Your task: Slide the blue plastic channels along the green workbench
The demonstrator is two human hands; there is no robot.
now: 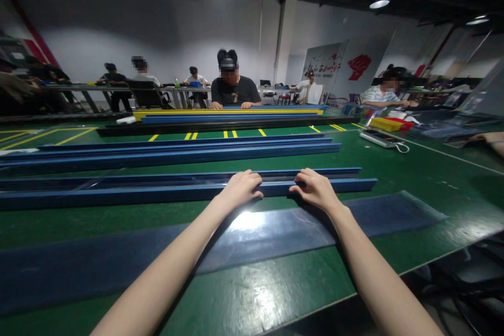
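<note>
A long blue channel-shaped strip (118, 197) with raised edges lies across the green table in front of me. My left hand (244, 187) is closed over its near edge, fingers curled over the top and thumb on the near side. A short way to the right, my right hand (315, 189) pinches the same strip near its right end. Part of the fingertips of both hands is hidden behind the edge. Nearer to me, under my forearms, a clear, bluish flat plastic sheet (271, 236) lies lengthwise on the table.
Beyond my strip lie more blue strips (197, 155), a black strip (236, 125) and a yellow strip (165, 114). A person (236, 89) sits opposite. A grey device (378, 138) and a yellow tray (384, 124) stand at right. The table's front edge (315, 312) runs diagonally.
</note>
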